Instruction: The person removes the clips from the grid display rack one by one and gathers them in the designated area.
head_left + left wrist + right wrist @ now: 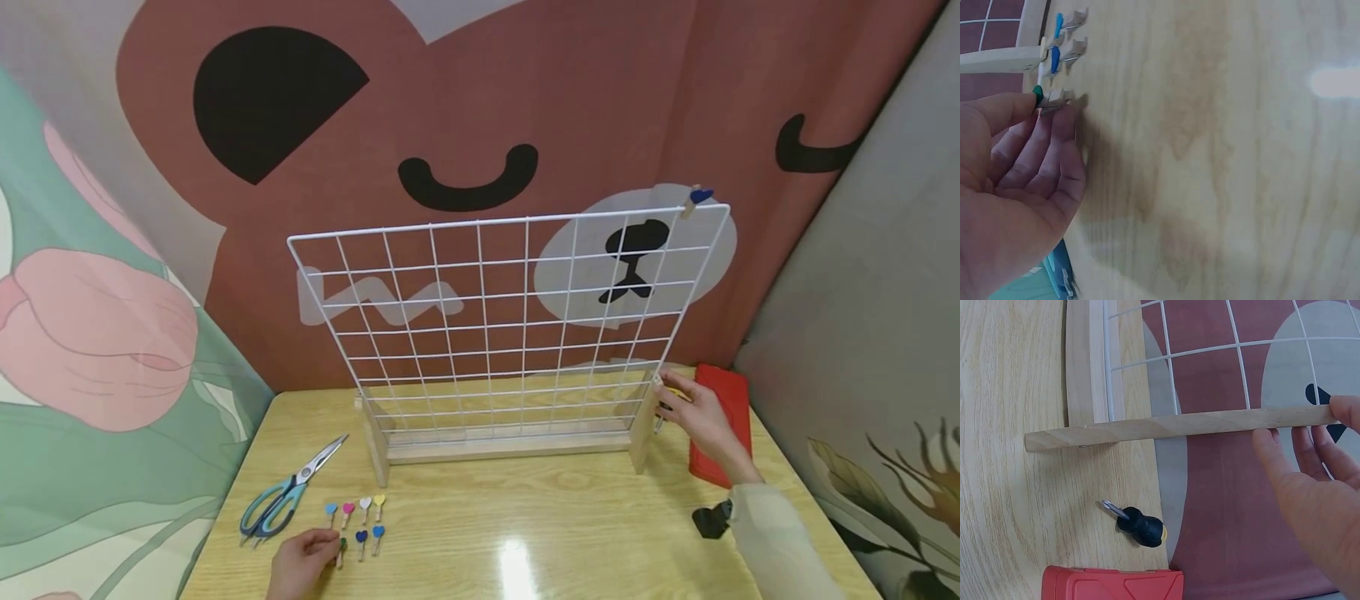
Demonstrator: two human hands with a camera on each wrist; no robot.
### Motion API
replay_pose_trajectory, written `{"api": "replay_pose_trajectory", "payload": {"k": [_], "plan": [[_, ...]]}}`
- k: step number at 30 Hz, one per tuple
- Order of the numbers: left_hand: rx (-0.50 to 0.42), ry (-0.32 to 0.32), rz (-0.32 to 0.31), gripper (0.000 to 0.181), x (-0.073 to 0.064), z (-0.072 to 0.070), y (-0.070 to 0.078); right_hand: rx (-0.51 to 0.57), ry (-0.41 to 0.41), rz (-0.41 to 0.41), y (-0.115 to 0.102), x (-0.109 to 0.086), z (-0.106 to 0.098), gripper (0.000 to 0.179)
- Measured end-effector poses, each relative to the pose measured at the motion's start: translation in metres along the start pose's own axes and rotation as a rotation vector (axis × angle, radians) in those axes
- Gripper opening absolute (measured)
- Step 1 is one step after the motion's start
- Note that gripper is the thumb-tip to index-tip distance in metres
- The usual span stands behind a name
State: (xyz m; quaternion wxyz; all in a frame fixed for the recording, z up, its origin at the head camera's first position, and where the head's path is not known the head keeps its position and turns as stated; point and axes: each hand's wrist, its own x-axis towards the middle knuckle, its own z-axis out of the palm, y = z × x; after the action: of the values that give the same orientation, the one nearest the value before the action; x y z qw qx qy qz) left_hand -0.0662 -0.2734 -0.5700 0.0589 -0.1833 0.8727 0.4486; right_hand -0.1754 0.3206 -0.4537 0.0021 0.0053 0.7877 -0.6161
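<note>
In the head view, my left hand point(300, 562) pinches a small wooden clothespin with a green heart point(342, 543), just above the table; the left wrist view shows the same clothespin point(1054, 99) between thumb and fingertip. My right hand point(697, 410) grips the upper end of the right wooden upright point(643, 429) of a white wire grid rack point(480, 304). In the right wrist view, fingertips lie along this upright point(1166, 425) and one finger reaches over its end. A clothespin with a dark blue heart point(697, 200) hangs on the grid's top right edge.
Several heart clothespins, including a pink one point(348, 510), lie in rows beside my left hand. Scissors point(292, 492) lie left of them. A red case point(722, 417), a stubby screwdriver point(1141, 526) and a black object point(711, 521) are on the right. Printed curtains surround the table point(465, 517).
</note>
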Motion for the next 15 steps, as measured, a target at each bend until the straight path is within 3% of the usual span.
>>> {"api": "replay_pose_trajectory", "payload": {"k": [6,15], "plan": [[0.063,0.023,0.022,0.015,0.0010,0.0037,-0.0025,-0.002,-0.003,0.002,-0.0001,-0.0003,-0.0004,0.066],[0.070,0.024,0.027,0.013,0.0045,0.0036,-0.0025,0.000,-0.005,0.003,-0.0004,0.0006,-0.0005,0.064]]}}
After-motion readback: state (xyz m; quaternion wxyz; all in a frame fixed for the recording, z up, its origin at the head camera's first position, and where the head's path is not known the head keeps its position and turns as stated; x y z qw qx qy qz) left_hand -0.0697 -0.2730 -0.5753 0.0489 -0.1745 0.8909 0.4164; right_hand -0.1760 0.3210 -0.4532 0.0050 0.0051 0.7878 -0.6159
